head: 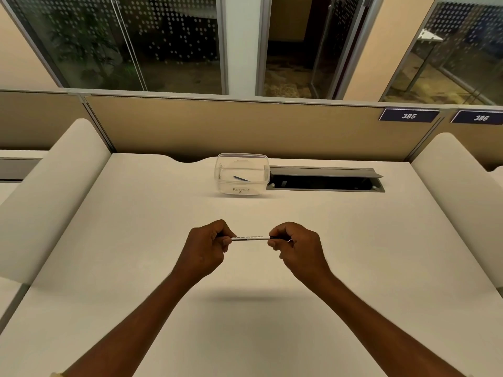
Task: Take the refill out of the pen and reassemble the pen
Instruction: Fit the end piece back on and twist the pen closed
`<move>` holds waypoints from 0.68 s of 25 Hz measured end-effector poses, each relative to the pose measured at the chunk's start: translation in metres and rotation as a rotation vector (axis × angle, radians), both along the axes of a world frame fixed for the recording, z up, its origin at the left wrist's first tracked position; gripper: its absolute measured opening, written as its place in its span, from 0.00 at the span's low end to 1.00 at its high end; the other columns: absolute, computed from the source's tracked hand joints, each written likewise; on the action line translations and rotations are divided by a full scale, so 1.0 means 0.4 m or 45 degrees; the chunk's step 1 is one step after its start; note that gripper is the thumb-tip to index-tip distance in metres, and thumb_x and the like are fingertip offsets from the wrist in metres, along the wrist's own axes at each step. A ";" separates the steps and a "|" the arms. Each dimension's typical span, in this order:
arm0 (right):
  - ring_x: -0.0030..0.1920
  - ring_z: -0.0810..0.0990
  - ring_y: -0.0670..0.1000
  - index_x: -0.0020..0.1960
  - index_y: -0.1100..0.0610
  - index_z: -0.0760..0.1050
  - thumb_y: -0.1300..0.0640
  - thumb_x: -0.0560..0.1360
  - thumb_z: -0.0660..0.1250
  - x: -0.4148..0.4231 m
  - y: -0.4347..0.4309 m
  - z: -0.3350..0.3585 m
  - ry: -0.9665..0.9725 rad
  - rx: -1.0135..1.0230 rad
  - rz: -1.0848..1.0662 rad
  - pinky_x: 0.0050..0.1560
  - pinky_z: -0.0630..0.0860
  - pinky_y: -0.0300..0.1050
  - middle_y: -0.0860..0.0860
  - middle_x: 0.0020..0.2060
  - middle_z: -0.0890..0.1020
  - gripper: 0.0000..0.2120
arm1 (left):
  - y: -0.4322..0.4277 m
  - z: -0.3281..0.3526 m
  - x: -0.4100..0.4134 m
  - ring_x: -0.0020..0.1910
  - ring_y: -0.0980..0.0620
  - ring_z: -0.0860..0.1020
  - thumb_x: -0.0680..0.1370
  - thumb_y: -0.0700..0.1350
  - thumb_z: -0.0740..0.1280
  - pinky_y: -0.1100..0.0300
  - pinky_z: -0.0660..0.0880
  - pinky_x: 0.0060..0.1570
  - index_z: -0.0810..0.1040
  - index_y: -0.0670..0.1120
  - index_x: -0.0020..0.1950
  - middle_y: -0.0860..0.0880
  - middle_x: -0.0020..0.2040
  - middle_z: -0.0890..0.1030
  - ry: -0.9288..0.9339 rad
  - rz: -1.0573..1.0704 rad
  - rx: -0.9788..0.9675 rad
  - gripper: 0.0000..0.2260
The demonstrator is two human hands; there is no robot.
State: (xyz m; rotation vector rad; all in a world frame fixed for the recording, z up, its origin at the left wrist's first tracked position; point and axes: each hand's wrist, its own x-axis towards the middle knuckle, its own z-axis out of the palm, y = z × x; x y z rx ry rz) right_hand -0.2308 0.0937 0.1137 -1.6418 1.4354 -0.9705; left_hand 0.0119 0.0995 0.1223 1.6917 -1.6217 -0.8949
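You hold the pen [250, 237] level above the desk [136, 240], at frame centre. Your left hand [206, 247] pinches its left end, fingers curled tight; your right hand [295, 247] pinches the right end the same way. White barrel with print shows between the two hands. At 12 o'clock from the pen, well apart, a clear container [241, 174] marked "RECYCLE" holds a thin dark stick. Just beside it at 3 o'clock, an open cable tray [324, 178].
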 end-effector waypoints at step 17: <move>0.30 0.83 0.53 0.42 0.57 0.83 0.66 0.80 0.66 -0.010 -0.010 0.009 0.041 0.137 0.042 0.31 0.78 0.49 0.52 0.33 0.84 0.12 | -0.003 -0.016 0.003 0.36 0.50 0.77 0.77 0.28 0.67 0.65 0.70 0.35 0.81 0.47 0.42 0.50 0.32 0.81 -0.078 -0.041 -0.193 0.14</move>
